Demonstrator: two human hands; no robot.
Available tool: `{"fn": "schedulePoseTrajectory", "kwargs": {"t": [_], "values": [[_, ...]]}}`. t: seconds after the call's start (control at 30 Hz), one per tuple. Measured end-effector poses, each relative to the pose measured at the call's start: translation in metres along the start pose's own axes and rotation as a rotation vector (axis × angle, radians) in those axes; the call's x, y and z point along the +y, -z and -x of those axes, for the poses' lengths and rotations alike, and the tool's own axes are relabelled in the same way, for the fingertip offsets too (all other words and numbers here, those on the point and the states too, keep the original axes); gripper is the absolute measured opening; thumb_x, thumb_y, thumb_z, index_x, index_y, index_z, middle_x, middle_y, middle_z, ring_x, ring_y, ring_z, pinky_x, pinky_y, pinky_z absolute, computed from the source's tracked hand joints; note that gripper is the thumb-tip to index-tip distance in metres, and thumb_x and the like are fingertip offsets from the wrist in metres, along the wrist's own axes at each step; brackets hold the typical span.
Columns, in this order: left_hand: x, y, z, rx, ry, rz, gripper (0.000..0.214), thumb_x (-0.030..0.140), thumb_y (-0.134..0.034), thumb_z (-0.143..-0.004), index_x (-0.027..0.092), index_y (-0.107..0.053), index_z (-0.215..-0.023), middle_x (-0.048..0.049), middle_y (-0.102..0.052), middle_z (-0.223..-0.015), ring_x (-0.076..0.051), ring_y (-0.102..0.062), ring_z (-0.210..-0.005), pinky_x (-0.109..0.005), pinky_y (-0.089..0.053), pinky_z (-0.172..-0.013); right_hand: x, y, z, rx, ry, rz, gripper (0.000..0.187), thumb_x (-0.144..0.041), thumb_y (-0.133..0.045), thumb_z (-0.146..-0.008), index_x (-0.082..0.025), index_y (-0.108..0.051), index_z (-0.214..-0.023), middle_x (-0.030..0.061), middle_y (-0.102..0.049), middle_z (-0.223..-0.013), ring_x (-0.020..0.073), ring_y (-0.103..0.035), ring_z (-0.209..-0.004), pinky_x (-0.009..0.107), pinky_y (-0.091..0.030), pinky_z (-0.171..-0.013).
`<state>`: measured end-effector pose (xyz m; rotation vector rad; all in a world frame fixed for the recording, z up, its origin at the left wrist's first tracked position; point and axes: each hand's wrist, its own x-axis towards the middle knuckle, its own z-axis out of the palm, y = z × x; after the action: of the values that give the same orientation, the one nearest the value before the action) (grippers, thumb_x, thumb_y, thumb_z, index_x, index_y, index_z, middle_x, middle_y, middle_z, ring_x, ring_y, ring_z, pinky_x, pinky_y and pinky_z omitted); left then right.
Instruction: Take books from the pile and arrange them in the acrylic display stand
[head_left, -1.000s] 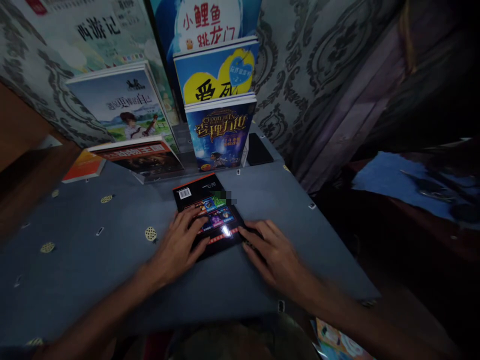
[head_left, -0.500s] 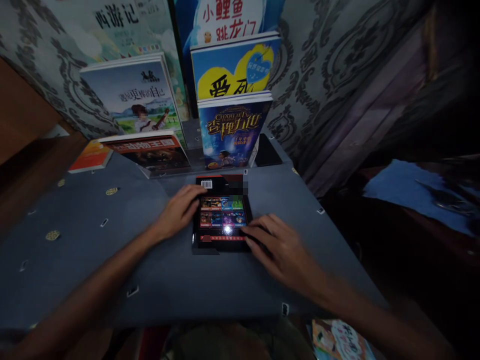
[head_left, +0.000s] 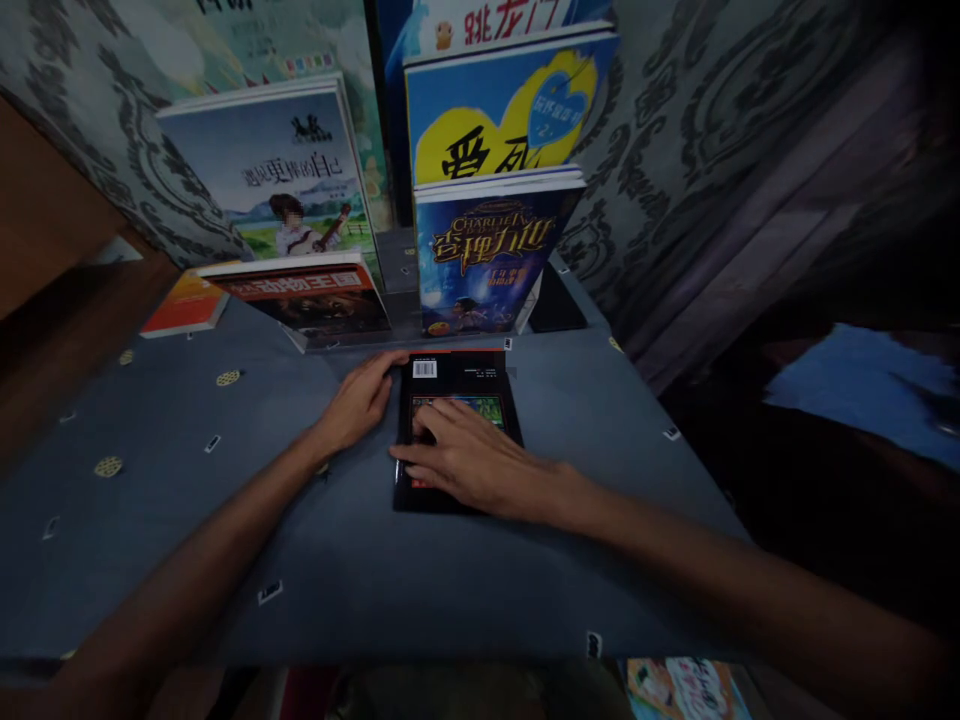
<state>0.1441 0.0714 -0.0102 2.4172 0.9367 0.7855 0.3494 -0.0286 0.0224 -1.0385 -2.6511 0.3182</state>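
Note:
A black book (head_left: 454,378) lies flat on the table with its back cover up, showing a barcode and a panel of coloured pictures. My right hand (head_left: 469,455) rests across the cover from the right, fingers apart, one fingertip reaching the book's left edge. It hides much of the picture panel. My left hand (head_left: 364,400) lies beside the upper left edge with its fingers stretched toward the top corner. Neither hand grips anything.
Behind the black book stand a blue Charlie book (head_left: 487,260), a blue and yellow book (head_left: 517,105), a guitar-player book (head_left: 277,170) and an animal book (head_left: 315,300). An orange book (head_left: 184,305) lies left. Another book (head_left: 682,688) shows below the front edge of the table (head_left: 360,590).
My right hand has moved left from the book's right edge onto its cover. My left hand has come slightly up along the left edge. The view has shifted a little.

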Motion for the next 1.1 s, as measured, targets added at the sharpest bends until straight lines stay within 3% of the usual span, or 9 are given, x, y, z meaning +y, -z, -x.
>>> {"fn": "schedulePoseTrajectory", "kwargs": {"t": [0.23, 0.37, 0.87, 1.1], "values": [[-0.001, -0.001, 0.000, 0.044, 0.084, 0.068, 0.044, 0.014, -0.040, -0.095, 0.019, -0.047, -0.138, -0.0104, -0.070, -0.129, -0.022, -0.063, -0.125, -0.046, -0.046, -0.111, 0.046, -0.006, -0.031, 0.099, -0.119, 0.149, 0.035, -0.032, -0.050, -0.104, -0.022, -0.066, -0.134, 0.0121, -0.059, -0.109, 0.0255, -0.050, -0.102, 0.039, -0.042, -0.086], [0.000, -0.003, 0.000, 0.056, 0.101, 0.055, 0.042, 0.015, -0.041, -0.095, 0.018, -0.047, -0.136, -0.0110, -0.071, -0.128, -0.022, -0.062, -0.126, -0.047, -0.045, -0.111, 0.058, -0.007, -0.035, 0.128, -0.192, 0.232, 0.038, -0.030, -0.049, -0.104, -0.017, -0.063, -0.136, 0.0141, -0.060, -0.111, 0.0266, -0.051, -0.103, 0.038, -0.041, -0.086], [0.007, -0.006, 0.003, 0.013, -0.015, -0.230, 0.040, 0.023, -0.043, -0.100, 0.019, -0.054, -0.138, -0.0102, -0.069, -0.129, -0.025, -0.059, -0.120, -0.049, -0.049, -0.105, 0.074, 0.003, 0.020, 0.222, -0.560, 0.371, 0.041, -0.029, -0.039, -0.103, -0.011, -0.068, -0.126, 0.0169, -0.063, -0.109, 0.0310, -0.053, -0.102, 0.041, -0.040, -0.081], [0.013, -0.005, 0.002, 0.002, -0.058, -0.302, 0.035, 0.021, -0.040, -0.101, 0.016, -0.063, -0.126, -0.0103, -0.070, -0.125, -0.025, -0.059, -0.118, -0.047, -0.049, -0.105, 0.078, 0.004, 0.027, 0.234, -0.575, 0.300, 0.040, -0.028, -0.041, -0.103, -0.009, -0.067, -0.127, 0.0183, -0.065, -0.123, 0.0324, -0.055, -0.112, 0.043, -0.041, -0.087]]}}
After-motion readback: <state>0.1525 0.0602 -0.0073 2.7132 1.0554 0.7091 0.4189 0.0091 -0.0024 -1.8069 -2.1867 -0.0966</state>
